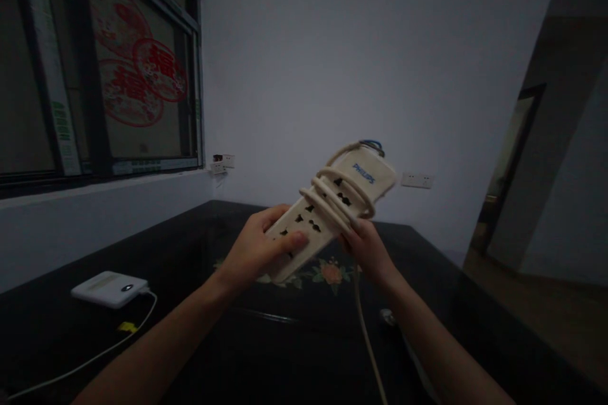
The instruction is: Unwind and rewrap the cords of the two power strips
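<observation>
A white power strip [327, 218] is held tilted above the dark table, its upper end to the right. My left hand [266, 237] grips its lower end, thumb across the socket face. Several turns of beige cord [332, 202] wrap round the strip's middle. At the strip's right edge, my right hand [368, 247] is closed on the cord, fingers partly hidden behind it. A loose length of cord hangs from there toward the bottom of the view. Blue and dark wire loops [373, 145] show at the strip's top end.
On the left of the dark table [266, 354] lies a white box-shaped device [111, 288] with a white cable and a yellow tag [127, 327]. A pale plug-like thing [388, 316] rests near my right forearm. Wall sockets [418, 180] and a window [142, 63] lie beyond.
</observation>
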The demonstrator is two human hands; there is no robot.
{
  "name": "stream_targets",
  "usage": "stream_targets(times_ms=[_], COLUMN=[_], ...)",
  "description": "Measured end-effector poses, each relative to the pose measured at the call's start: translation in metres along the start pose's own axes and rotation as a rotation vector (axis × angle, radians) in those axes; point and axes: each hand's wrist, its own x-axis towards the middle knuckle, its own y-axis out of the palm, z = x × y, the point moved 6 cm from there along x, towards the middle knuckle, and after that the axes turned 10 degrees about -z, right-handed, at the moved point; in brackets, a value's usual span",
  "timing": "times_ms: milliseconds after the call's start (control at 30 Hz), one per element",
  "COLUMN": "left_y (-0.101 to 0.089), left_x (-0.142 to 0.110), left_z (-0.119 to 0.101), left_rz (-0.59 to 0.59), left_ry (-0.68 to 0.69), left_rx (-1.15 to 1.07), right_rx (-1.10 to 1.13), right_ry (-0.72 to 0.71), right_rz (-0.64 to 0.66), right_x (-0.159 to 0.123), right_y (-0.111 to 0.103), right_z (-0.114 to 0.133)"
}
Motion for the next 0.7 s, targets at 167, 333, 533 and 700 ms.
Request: stream_targets(times_ms=[167,333,533,700], left_y=[-0.007,-0.018,-0.045,-0.035], left_x=[0.018,0.032,0.044,0.035], left_z=[0.023,0.042,0.055,0.057], left_rz=[-0.087,-0.158,-0.242,-0.136], left_ry=[-0.102,-0.070,0.044,0.160], left_rx=[-0.054,0.075,0.435,0.687], right_rx=[0.015,-0.127,-0.258,-0.144], right_ry=[0.062,0.080,0.104,0.460], right_rz=[0.102,0.140,0.198,0.348], right_x=[-0.014,-0.041,-0.090,-0.137], right_y=[0.006,-0.001,-0.029,-0.035], right_z=[0.000,-0.001,0.007,0.001])
